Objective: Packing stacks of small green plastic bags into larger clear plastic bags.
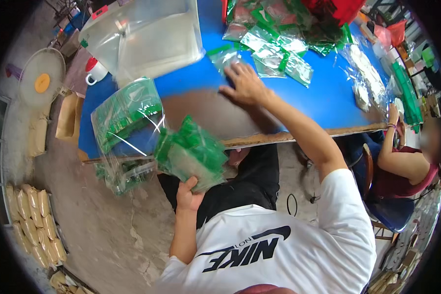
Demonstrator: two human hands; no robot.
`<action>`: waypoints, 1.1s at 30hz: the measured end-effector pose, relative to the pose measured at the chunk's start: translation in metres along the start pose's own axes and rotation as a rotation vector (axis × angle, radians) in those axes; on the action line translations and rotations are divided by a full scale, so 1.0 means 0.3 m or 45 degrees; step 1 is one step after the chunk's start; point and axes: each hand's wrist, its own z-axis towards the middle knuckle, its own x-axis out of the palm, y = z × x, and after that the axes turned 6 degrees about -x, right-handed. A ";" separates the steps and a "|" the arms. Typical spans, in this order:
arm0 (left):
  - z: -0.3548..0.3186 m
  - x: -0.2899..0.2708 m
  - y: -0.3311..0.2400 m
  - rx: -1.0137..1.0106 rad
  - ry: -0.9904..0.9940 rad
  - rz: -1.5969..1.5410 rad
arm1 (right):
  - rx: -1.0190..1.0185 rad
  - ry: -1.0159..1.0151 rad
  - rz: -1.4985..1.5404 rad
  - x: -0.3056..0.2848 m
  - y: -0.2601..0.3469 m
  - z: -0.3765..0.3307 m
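My left hand (187, 197) is closed round the lower edge of a fanned stack of green and clear plastic bags (193, 154), held above my lap at the table's near edge. Across the blue table (299, 105) reaches my right hand (249, 85), palm down with its fingers apart. Its fingertips are at a small green-edged clear packet (222, 55); whether they press on it I cannot tell. Beyond lies a loose pile of similar packets (279, 46). A large clear bag of green packets (127, 110) hangs over the table's near left corner.
A translucent plastic tub (157, 44) stands at the far left, with a white mug (97, 71) beside it. Something red (335, 11) sits over the far pile. At the right, a seated co-worker (402, 164) works near white clear-wrapped items (367, 73). Filled bags (34, 215) are stacked on the left floor.
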 end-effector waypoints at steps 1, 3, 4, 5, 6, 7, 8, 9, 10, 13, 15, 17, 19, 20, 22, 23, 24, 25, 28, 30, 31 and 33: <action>0.010 -0.038 -0.013 0.023 0.035 -0.066 | -0.055 -0.012 0.090 -0.018 0.081 -0.050; -0.074 0.023 0.111 0.036 0.010 -0.213 | -0.267 0.316 0.472 -0.249 0.238 -0.228; -0.032 0.085 0.090 0.029 -0.015 -0.160 | -0.392 0.271 0.652 -0.239 0.256 -0.280; -0.012 0.110 0.071 0.025 -0.063 -0.102 | -0.519 0.223 0.853 -0.203 0.285 -0.315; 0.006 0.109 0.061 0.055 -0.123 -0.124 | -0.507 0.243 0.992 -0.219 0.294 -0.291; 0.005 0.103 0.065 0.039 -0.133 -0.115 | -0.271 0.186 1.060 -0.249 0.265 -0.274; 0.007 0.096 0.067 0.020 -0.145 -0.162 | -0.136 -0.103 0.856 -0.233 0.204 -0.242; 0.017 0.092 0.070 -0.002 -0.149 -0.207 | -0.020 -0.258 0.432 -0.196 0.088 -0.196; 0.022 0.088 0.075 -0.020 -0.137 -0.190 | 0.097 -0.399 -0.002 -0.155 -0.031 -0.176; 0.023 0.051 0.072 -0.069 -0.093 -0.210 | 0.290 -0.030 -0.278 -0.086 -0.094 -0.284; 0.001 0.030 0.080 -0.086 0.100 -0.228 | 0.178 -0.093 -0.216 -0.099 0.047 -0.373; 0.001 0.039 0.092 -0.083 0.081 -0.212 | 0.032 0.022 0.101 -0.193 0.206 -0.433; 0.028 0.076 0.091 -0.064 0.048 -0.181 | -0.306 0.275 0.529 -0.271 0.275 -0.424; 0.025 0.102 0.091 -0.069 -0.008 -0.173 | -0.305 0.455 0.696 -0.299 0.270 -0.388; 0.033 0.132 0.095 -0.065 -0.065 -0.179 | 0.021 -0.024 0.719 -0.264 0.144 -0.276; 0.037 0.142 0.096 -0.067 -0.126 -0.198 | 0.130 -0.169 0.406 -0.231 0.021 -0.207; 0.043 0.134 0.102 -0.078 -0.110 -0.187 | 0.240 -0.306 0.086 -0.185 -0.121 -0.153; 0.053 0.113 0.114 -0.116 -0.123 -0.196 | 0.329 -0.374 -0.312 -0.107 -0.256 -0.161; 0.024 0.068 0.096 -0.108 -0.053 -0.196 | 0.099 0.007 -0.181 -0.096 -0.230 -0.242; 0.030 0.057 0.112 -0.056 0.078 -0.150 | -0.308 0.049 0.183 -0.187 -0.030 -0.358; 0.032 0.068 0.117 -0.070 0.070 -0.164 | -0.498 0.082 0.424 -0.222 0.056 -0.389; 0.040 0.099 0.110 -0.075 0.015 -0.081 | -0.612 0.143 0.864 -0.217 0.139 -0.415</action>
